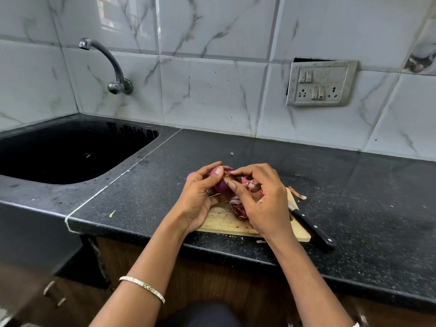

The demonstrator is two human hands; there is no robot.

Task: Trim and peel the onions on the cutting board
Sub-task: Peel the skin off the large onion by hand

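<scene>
Above the cutting board we saw the left hand cupping a half-hidden onion, the right hand pinching its skin.

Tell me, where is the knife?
In the head view, the knife lies at the cutting board's right edge, beside the right hand, handle toward the person.

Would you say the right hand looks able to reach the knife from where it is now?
Probably yes. The knife lies unobstructed at the cutting board's right edge, just beside the right hand. That hand is pinching skin on the onion, so it would have to let go first.
</scene>
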